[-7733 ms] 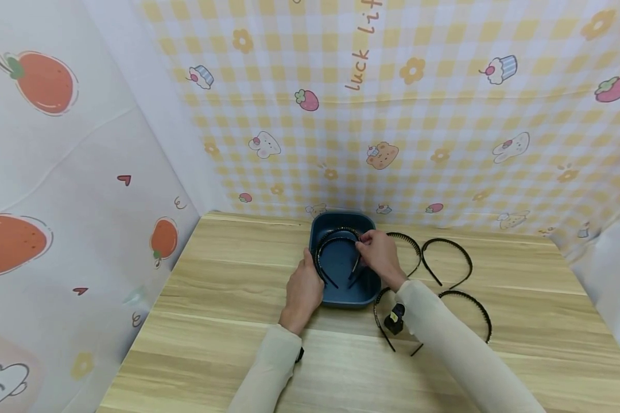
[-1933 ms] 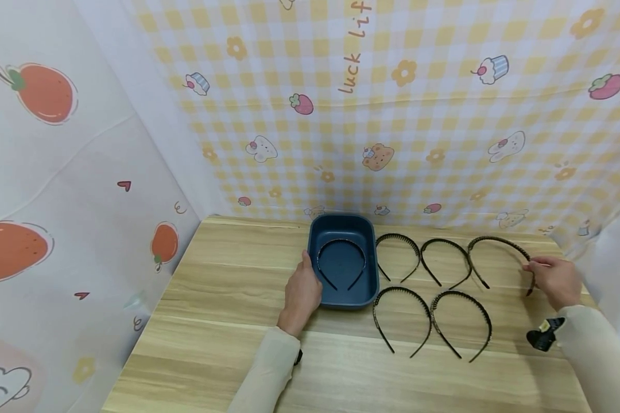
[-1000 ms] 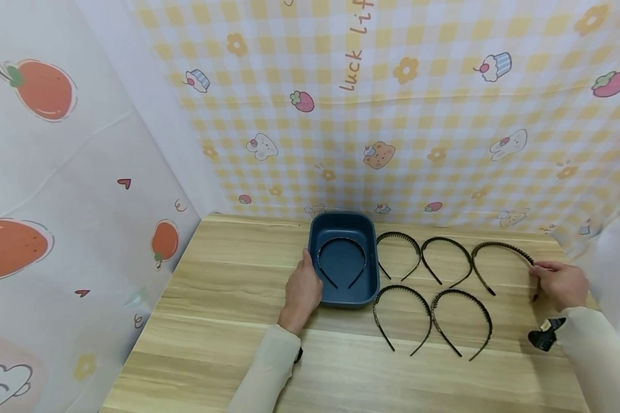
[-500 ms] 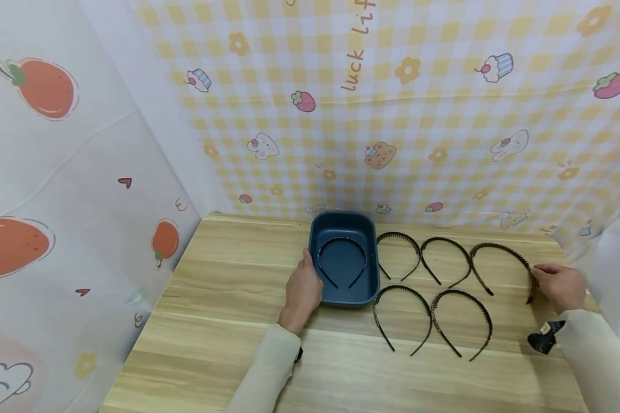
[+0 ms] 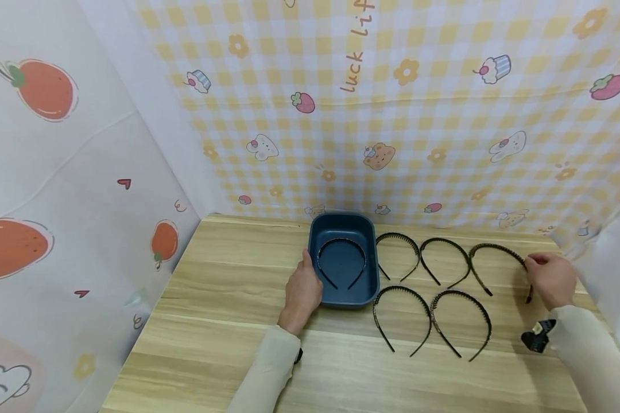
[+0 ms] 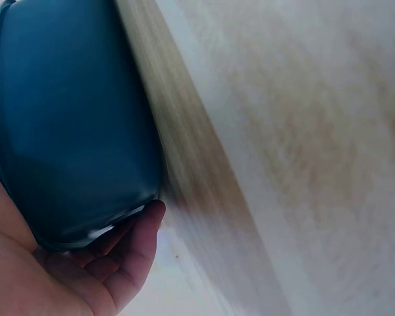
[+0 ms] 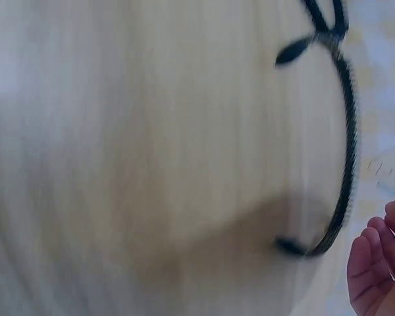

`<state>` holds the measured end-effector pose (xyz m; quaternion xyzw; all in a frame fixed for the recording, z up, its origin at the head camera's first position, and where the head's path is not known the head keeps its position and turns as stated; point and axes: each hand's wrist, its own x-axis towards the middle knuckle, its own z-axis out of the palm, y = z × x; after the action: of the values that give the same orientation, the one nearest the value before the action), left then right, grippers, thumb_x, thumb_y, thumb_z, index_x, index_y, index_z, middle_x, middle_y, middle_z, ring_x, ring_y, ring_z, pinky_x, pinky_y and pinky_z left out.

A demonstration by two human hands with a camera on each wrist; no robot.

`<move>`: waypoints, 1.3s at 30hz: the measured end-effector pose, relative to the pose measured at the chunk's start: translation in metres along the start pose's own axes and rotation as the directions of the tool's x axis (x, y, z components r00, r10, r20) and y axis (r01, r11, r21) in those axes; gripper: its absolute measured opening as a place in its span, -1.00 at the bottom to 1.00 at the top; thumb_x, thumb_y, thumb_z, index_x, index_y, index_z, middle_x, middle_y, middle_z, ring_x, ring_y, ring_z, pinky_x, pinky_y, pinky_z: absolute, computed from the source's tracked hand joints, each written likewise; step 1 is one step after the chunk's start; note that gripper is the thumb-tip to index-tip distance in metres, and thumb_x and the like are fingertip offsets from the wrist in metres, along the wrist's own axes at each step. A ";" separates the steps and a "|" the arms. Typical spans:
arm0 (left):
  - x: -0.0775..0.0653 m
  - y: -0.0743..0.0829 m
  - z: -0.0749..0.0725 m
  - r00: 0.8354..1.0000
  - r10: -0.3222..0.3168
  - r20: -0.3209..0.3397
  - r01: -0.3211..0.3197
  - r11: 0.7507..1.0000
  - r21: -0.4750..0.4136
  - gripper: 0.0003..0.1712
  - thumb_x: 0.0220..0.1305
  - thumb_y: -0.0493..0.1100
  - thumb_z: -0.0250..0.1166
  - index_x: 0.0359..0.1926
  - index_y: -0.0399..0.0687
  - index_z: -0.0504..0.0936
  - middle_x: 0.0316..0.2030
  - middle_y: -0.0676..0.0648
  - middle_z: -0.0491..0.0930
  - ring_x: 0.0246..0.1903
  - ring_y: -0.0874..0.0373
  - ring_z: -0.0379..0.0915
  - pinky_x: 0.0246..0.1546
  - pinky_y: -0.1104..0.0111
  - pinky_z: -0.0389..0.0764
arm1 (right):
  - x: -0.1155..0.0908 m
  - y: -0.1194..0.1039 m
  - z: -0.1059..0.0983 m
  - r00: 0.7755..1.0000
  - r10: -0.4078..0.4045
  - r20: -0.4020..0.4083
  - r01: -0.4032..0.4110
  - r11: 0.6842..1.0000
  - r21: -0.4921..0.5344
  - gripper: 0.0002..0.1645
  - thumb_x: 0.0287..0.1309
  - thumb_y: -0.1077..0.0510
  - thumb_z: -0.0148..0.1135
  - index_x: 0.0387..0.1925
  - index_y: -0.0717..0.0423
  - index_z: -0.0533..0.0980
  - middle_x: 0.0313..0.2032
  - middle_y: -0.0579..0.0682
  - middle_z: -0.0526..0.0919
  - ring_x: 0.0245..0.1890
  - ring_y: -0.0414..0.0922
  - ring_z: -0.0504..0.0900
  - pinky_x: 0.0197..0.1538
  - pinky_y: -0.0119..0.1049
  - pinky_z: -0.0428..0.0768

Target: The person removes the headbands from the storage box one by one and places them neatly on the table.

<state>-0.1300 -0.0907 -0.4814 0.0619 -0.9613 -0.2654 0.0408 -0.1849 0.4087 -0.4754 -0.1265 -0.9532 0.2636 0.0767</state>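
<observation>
My left hand (image 5: pixel 303 289) grips the left side of a dark blue plastic bin (image 5: pixel 343 297), thumb at the rim. In the left wrist view its fingers (image 6: pixel 141 247) curl against the bin's outer wall (image 6: pixel 72 118). A thin dark headband (image 5: pixel 341 240) lies inside the bin. At the right end of the upper row rests a toothed dark headband (image 5: pixel 498 247). My right hand (image 5: pixel 553 281) hovers by that headband's right arm. The right wrist view shows a gap between the loosely bent fingers (image 7: pixel 360 266) and the headband (image 7: pixel 350 145); they hold nothing.
Two more headbands, one toothed (image 5: pixel 398 235) and one smoother (image 5: pixel 444 240), continue the upper row beside the bin. Below them lie two toothed headbands (image 5: pixel 403 288). The wooden table (image 5: pixel 227 287) meets a checked cloth wall (image 5: pixel 351 172) just behind the bin.
Earlier, my right hand held a headband in the bin, where another lay. One headband has since moved to the upper row's right end. My right hand has let it go; the left hand stays.
</observation>
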 end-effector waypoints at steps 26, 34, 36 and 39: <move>0.000 -0.001 0.000 1.000 0.003 0.001 -0.002 1.000 -0.027 -0.29 0.34 -0.35 0.10 0.47 -0.37 0.13 0.04 -0.31 0.60 -0.61 0.03 0.44 -0.66 0.23 0.43 | -0.018 -0.123 0.040 0.970 -0.177 0.164 0.120 0.944 0.308 -0.45 0.46 -0.02 0.01 0.20 0.35 0.49 0.02 0.39 0.61 -0.38 -0.51 0.51 -0.35 -0.38 0.64; -0.001 -0.001 0.000 1.000 0.006 -0.005 -0.006 1.000 -0.019 -0.27 0.33 -0.35 0.12 0.48 -0.36 0.12 0.02 -0.30 0.60 -0.62 0.03 0.43 -0.67 0.23 0.43 | -0.023 -0.150 0.049 0.956 -0.218 0.197 0.130 0.916 0.380 -0.50 0.45 0.05 0.06 0.20 0.35 0.48 0.01 0.36 0.60 -0.36 -0.47 0.54 -0.29 -0.33 0.69; -0.001 -0.001 0.000 1.000 0.008 -0.003 -0.008 1.000 -0.016 -0.27 0.33 -0.35 0.11 0.48 -0.36 0.12 0.02 -0.30 0.60 -0.64 0.04 0.41 -0.68 0.24 0.42 | -0.024 -0.156 0.050 0.951 -0.227 0.210 0.134 0.914 0.382 -0.52 0.45 0.08 0.06 0.20 0.35 0.48 -0.01 0.37 0.61 -0.38 -0.46 0.54 -0.30 -0.33 0.69; 0.000 -0.002 0.001 1.000 0.012 -0.003 -0.012 1.000 -0.015 -0.27 0.34 -0.35 0.11 0.48 -0.36 0.11 0.01 -0.30 0.60 -0.65 0.06 0.39 -0.69 0.25 0.40 | -0.027 -0.164 0.053 0.944 -0.230 0.236 0.128 0.916 0.381 -0.53 0.45 0.11 0.06 0.21 0.34 0.48 0.00 0.37 0.61 -0.33 -0.34 0.60 -0.28 -0.31 0.69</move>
<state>-0.1296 -0.0919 -0.4829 0.0561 -0.9596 -0.2721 0.0441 -0.2037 0.2395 -0.4364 0.0161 -0.8975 0.4405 -0.0110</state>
